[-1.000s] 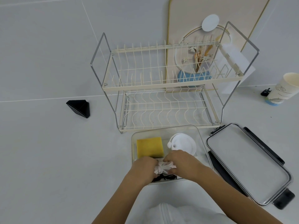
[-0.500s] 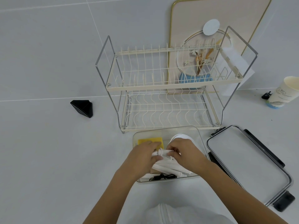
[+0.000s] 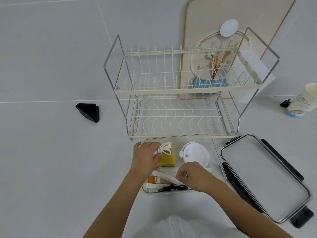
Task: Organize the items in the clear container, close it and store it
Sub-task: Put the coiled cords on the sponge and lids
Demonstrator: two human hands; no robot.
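The clear container (image 3: 216, 152) stands open on the white surface in front of me. My left hand (image 3: 145, 158) grips a coiled white cable (image 3: 164, 148) over the yellow sponge (image 3: 167, 158) at the container's far left. My right hand (image 3: 192, 176) pinches a flat white packet (image 3: 165, 176) near the container's front. A round white lid (image 3: 195, 154), an orange item (image 3: 151, 179) and a black cable (image 3: 173, 188) also lie inside. The container's lid (image 3: 262, 176), with black clasps, lies to the right.
A two-tier cream dish rack (image 3: 180, 93) stands just behind the container. A gold-edged board (image 3: 231, 12) leans behind the rack. A paper cup (image 3: 303, 102) is at the far right and a black wedge (image 3: 89, 111) at the left.
Both hands held the white cable together at the container's front. Now the left hand has carried the coiled cable to the far left over the sponge, and the right hand has dropped to the white packet.
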